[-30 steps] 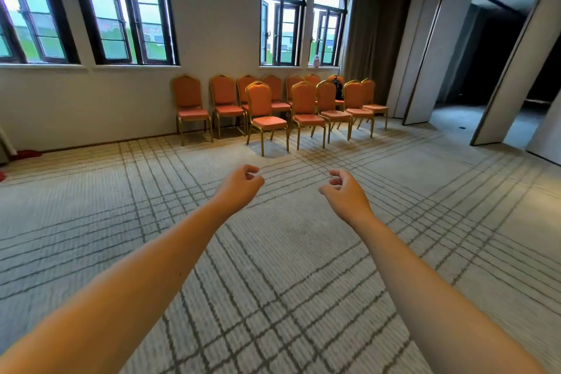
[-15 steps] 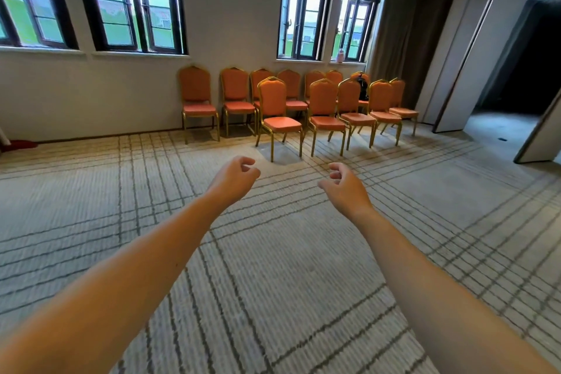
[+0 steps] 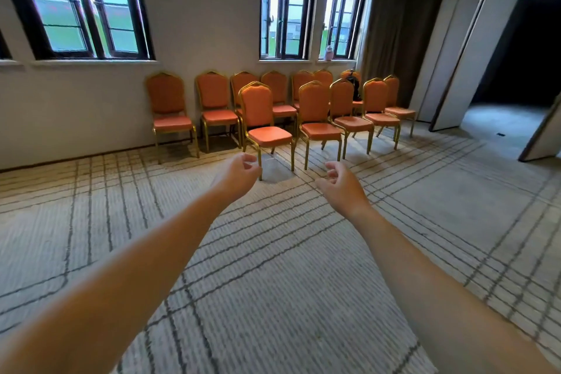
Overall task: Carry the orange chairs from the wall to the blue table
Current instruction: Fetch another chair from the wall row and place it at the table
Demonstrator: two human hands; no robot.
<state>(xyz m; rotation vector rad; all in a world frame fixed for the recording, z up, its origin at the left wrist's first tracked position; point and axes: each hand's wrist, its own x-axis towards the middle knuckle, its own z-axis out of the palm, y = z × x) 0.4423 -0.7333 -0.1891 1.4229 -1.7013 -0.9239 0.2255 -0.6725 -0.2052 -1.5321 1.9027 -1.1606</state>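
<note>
Several orange chairs with gold frames stand in two rows against the far wall under the windows. The nearest orange chair (image 3: 263, 121) stands out in front, facing me. Both my arms reach forward over the carpet. My left hand (image 3: 239, 174) hovers just short of that chair's front legs, fingers loosely curled, holding nothing. My right hand (image 3: 341, 185) is level with it to the right, fingers also loosely curled and empty. Neither hand touches a chair. The blue table is not in view.
A dark bag (image 3: 353, 86) sits on a back-row chair. A pink bottle (image 3: 328, 52) stands on the window sill. Folding partition panels (image 3: 464, 39) and a dark doorway lie to the right. Lined carpet (image 3: 273, 282) stretches between me and the chairs.
The chairs have grown larger and nearer in view as I walk toward them. Both hands stay stretched forward, loosely curled and empty.
</note>
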